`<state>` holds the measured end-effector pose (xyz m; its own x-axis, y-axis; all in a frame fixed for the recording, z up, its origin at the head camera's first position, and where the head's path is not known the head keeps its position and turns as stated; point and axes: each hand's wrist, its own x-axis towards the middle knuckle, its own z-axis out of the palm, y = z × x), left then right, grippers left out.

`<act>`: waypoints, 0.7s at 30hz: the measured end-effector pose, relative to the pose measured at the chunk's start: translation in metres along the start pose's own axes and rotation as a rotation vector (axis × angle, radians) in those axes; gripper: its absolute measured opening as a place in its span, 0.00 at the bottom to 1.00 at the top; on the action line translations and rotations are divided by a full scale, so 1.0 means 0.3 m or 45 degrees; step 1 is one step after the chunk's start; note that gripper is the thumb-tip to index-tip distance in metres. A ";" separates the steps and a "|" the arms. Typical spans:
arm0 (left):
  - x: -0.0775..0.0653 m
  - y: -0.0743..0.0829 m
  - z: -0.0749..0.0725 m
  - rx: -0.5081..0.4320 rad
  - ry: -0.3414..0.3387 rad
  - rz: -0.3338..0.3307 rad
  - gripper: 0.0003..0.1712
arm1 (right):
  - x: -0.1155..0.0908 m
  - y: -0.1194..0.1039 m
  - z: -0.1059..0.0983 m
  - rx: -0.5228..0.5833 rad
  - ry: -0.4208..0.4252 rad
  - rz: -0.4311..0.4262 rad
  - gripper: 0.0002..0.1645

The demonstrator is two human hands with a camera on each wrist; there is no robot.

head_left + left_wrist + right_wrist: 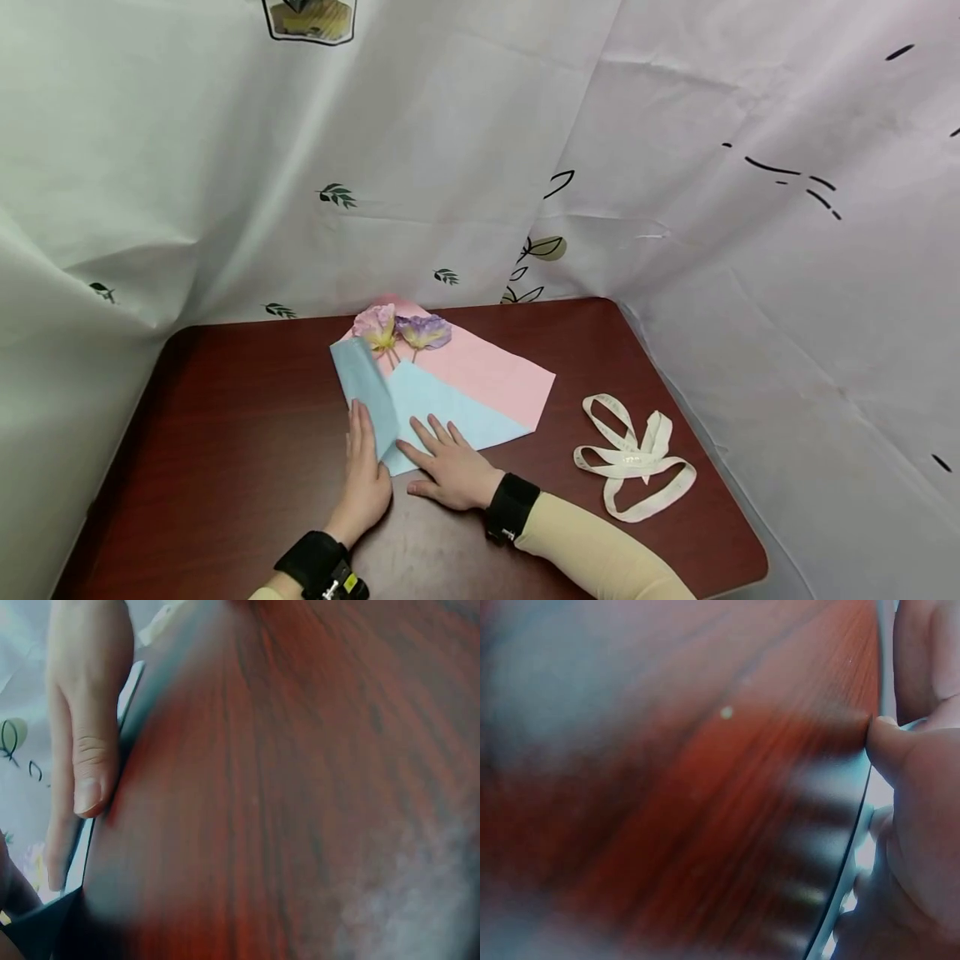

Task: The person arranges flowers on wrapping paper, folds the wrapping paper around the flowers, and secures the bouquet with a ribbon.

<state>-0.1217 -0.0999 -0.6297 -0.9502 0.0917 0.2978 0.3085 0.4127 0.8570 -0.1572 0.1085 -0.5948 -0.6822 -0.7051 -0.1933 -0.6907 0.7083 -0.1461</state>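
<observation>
While against left hand (366, 477), pink-blue paper (442, 398) also under right hand (454, 472).

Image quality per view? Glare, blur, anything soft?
Head: mostly clear, pink paper edges readable, dull sheen on the table just below the right hand; left wrist: whitish glare lower right, wood grain partly blurred; right wrist: pale haze upper left, soft wood grain, light and dark bands beside the right hand.

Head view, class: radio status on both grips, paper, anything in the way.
Left grip straight-fingered at blue flap; right grip spread on paper. Paper partly folded, two flower heads showing. White ribbon lies apart, seemingly clear.
</observation>
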 end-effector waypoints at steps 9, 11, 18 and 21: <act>-0.027 -0.008 0.013 0.260 -0.151 0.105 0.55 | 0.001 -0.003 0.003 -0.108 0.018 -0.022 0.41; -0.028 -0.011 0.014 0.291 -0.154 0.123 0.53 | 0.001 -0.001 0.001 -0.102 0.032 -0.029 0.40; -0.028 0.005 -0.002 0.396 -0.250 0.084 0.47 | 0.005 0.019 -0.001 0.172 0.039 -0.037 0.40; -0.028 0.015 -0.014 0.455 -0.281 0.079 0.45 | 0.012 0.028 -0.001 0.407 0.081 -0.028 0.42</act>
<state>-0.1122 -0.1027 -0.6267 -0.9291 0.3017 0.2138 0.3672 0.6851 0.6292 -0.1656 0.1120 -0.5964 -0.6886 -0.7139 -0.1271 -0.6020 0.6606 -0.4486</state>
